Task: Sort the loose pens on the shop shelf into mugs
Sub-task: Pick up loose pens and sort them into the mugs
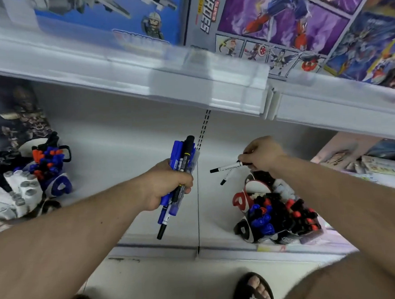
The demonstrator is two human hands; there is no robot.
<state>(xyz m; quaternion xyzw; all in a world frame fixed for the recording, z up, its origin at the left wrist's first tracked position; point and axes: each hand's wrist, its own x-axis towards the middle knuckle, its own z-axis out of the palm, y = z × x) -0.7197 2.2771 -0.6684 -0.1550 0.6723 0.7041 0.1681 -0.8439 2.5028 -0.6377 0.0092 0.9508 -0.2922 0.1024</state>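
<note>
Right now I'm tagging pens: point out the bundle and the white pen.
bundle (182, 155): head view, blue barrels above the left hand.
white pen (226, 167): head view, mid-barrel, pinched by the right hand.

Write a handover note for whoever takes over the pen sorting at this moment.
Left hand: grips a bundle of blue and black pens, upright above the shelf.
Right hand: pinches white pens with black caps over the red-handled mug.
Done: the mugs at right and the mug at left already hold pens.
Left: drop the white pens in, then sort the left hand's bundle into mugs.
</note>
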